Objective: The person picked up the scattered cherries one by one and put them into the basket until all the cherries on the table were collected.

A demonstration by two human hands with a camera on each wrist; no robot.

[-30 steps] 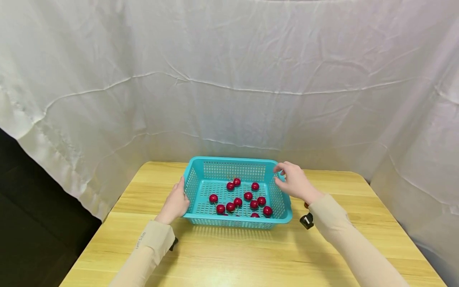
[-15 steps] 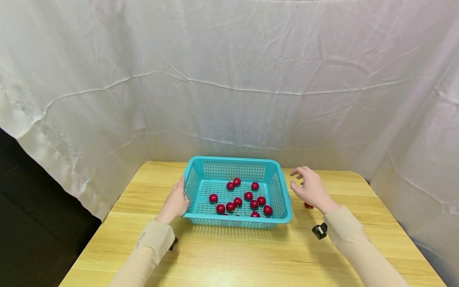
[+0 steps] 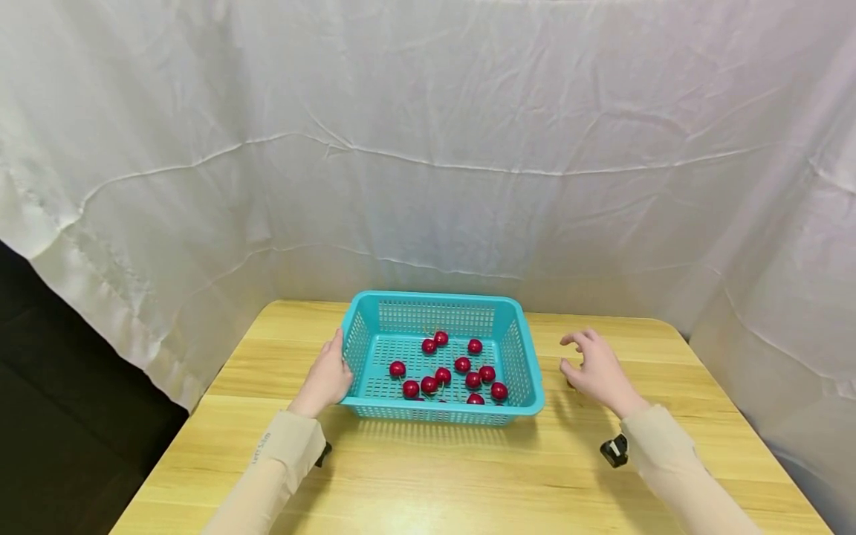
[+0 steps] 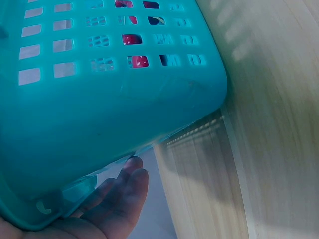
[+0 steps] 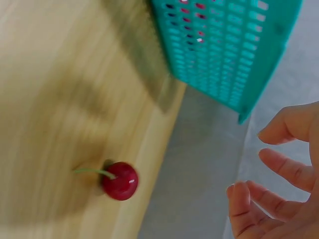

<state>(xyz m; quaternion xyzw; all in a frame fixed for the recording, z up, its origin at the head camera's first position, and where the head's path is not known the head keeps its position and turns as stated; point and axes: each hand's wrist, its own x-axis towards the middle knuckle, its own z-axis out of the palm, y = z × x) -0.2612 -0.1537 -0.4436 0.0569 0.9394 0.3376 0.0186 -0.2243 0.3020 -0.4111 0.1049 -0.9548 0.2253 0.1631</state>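
A turquoise plastic basket (image 3: 441, 412) with perforated walls stands on the table, several red cherries (image 3: 429, 385) spread over its floor. My left hand (image 3: 328, 377) holds the basket by its left end; in the left wrist view its fingers (image 4: 130, 191) reach round the outside of the basket just below the rim. To the right of the basket, my right hand (image 3: 597, 371) hovers with fingers loosely bent and nothing between them. Below it on the table lies a single cherry (image 5: 120, 181) with a green stem, mostly hidden by the hand in the head view.
The light wooden table (image 3: 428, 483) has its back edge close to a pale hanging curtain (image 3: 428, 163), which also runs along both sides. Black cloth (image 3: 73, 416) hangs at the far left. A small black device (image 3: 614, 450) is on the right wrist.
My right hand has moved from the basket's right rim outward to the right and nearer me, over the single cherry. The left hand and basket have stayed in place.
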